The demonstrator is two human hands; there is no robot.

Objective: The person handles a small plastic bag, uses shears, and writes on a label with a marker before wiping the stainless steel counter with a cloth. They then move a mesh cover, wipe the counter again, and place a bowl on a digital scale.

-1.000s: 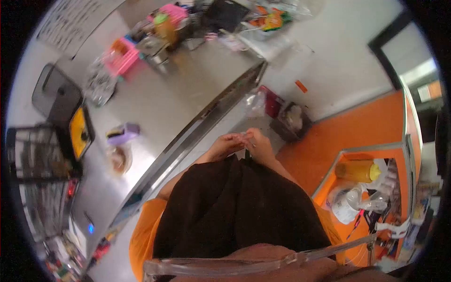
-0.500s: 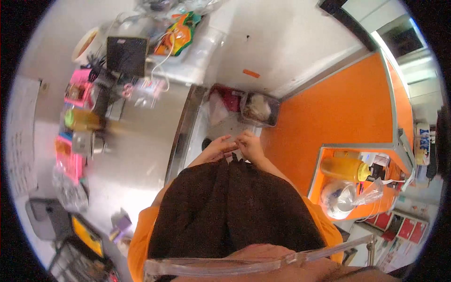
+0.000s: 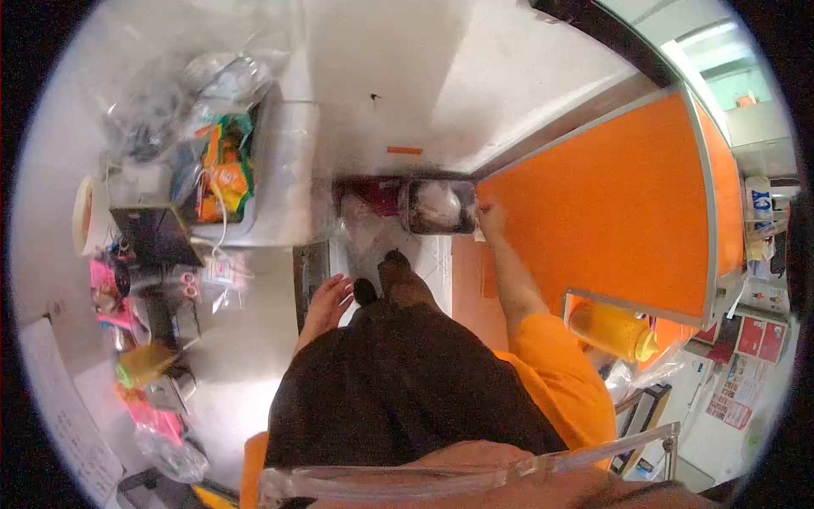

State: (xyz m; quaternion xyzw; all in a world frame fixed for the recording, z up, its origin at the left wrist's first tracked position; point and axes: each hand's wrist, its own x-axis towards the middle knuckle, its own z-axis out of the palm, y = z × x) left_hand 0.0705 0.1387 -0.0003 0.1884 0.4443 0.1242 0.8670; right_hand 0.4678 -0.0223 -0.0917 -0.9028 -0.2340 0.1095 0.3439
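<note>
Apparently held out for balance, the left hand [image 3: 326, 305] hangs left of centre, its fingers loosely spread with nothing visible in them, near the edge of the pale surface [image 3: 242, 343]. Farther off, above centre, the right hand [image 3: 490, 222] reaches to the right end of a dark container [image 3: 415, 222]; whether its fingers grip anything or touch the rim, I cannot tell. The container, holding something whitish [image 3: 439, 202], stands by the wall [image 3: 373, 59], probably to spare walking room. Surface edge and orange panel [image 3: 610, 204] hem in a narrow floor strip [image 3: 434, 254], limiting sideways movement.
</note>
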